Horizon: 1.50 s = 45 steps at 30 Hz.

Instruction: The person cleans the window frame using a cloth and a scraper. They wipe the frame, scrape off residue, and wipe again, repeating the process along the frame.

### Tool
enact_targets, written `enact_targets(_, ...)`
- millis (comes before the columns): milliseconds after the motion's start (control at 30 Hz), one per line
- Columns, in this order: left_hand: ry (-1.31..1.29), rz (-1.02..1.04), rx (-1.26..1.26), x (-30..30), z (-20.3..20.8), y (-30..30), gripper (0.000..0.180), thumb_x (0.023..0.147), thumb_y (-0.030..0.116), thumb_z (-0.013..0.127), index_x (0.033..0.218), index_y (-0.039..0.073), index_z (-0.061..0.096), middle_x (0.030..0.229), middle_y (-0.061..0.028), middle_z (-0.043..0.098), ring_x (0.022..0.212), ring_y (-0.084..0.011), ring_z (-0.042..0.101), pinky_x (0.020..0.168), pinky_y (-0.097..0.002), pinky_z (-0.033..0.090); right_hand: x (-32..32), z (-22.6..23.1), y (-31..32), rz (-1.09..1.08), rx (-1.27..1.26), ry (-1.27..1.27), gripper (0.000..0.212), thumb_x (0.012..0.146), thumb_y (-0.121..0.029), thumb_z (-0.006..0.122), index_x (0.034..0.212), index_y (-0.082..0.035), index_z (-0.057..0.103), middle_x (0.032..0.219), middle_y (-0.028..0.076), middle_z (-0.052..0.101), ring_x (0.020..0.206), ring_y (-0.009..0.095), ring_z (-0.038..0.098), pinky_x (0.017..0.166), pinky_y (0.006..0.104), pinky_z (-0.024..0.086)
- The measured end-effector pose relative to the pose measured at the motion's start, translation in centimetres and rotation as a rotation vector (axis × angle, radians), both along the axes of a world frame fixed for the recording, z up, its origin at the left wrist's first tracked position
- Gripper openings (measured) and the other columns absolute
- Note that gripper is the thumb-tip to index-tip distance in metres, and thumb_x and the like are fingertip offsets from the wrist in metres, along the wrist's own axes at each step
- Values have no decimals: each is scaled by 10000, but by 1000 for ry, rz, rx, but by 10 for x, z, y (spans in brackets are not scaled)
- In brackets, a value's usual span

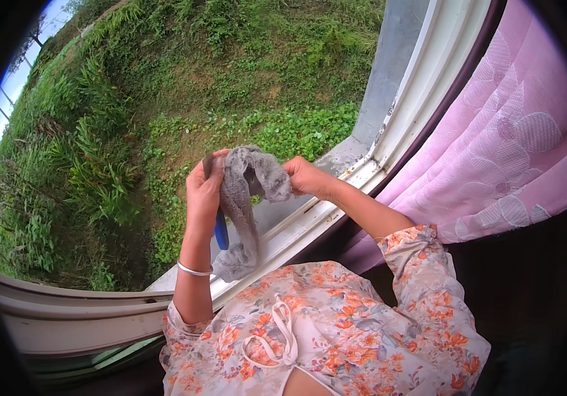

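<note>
A fuzzy grey cloth [240,185] is held up between my two hands over the window sill. My left hand [204,188] grips its left side, and its lower end hangs down to the window frame. Also in my left hand is a tool with a blue handle [221,230]; the handle points down below the palm, and a dark, flat end sticks up by the fingers. Its exact kind I cannot make out. My right hand [302,177] is closed on the right edge of the cloth, with the fingertips partly hidden.
Below my hands runs a white window frame [296,234] with dirty tracks, beside a grey outer ledge [343,153]. A pink curtain [488,145] hangs at the right. Window panels [78,323] stand at the lower left. Outside lies a green, overgrown slope [230,72].
</note>
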<state>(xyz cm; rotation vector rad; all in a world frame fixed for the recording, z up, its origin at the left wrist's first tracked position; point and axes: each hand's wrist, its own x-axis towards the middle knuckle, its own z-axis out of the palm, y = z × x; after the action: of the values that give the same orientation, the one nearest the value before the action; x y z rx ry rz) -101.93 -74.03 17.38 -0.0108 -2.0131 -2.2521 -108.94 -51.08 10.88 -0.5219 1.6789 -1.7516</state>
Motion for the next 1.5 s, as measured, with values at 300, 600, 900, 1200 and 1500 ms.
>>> enact_targets(300, 446, 494, -258, 14, 77, -56, 210, 1054, 168, 594, 1167, 27, 701, 917, 67, 606, 821, -34, 485, 756, -190, 391, -76, 47, -4, -59, 376, 553, 116, 908, -172, 710, 857, -80, 760, 662, 33, 673, 508, 138, 579, 447, 300, 394)
enact_targets(600, 340, 572, -656, -1, 20, -107, 153, 1035, 98, 586, 1107, 25, 700, 947, -4, 674, 889, -73, 583, 840, -249, 462, -42, 34, 43, -318, 843, 761, 239, 930, -309, 666, 1118, -227, 789, 759, 35, 717, 703, 231, 679, 632, 393, 489)
enact_targets(900, 256, 587, -749, -12, 10, -101, 155, 1042, 63, 572, 1101, 0, 701, 1030, -12, 707, 937, -85, 609, 869, -243, 487, 0, 18, 127, -574, 781, 627, 228, 928, -270, 674, 1121, -205, 776, 770, 107, 705, 702, 279, 678, 641, 399, 503)
enact_targets(1200, 595, 361, -392, 10, 98, 32, 133, 1008, 72, 639, 1098, 44, 732, 1003, 39, 701, 790, -10, 548, 655, -165, 391, 34, 11, 109, -277, 57, 210, 625, 921, -102, 754, 1488, -22, 503, 796, -88, 471, 707, 23, 416, 638, 192, 345)
enact_targets(1500, 349, -157, -675, 52, 87, 59, 150, 962, -18, 619, 1094, -9, 691, 997, -79, 726, 892, -143, 667, 812, -248, 492, 67, 27, 94, -293, -178, -101, 244, 907, -41, 733, 1132, -16, 643, 978, -8, 710, 782, 36, 637, 624, 167, 477)
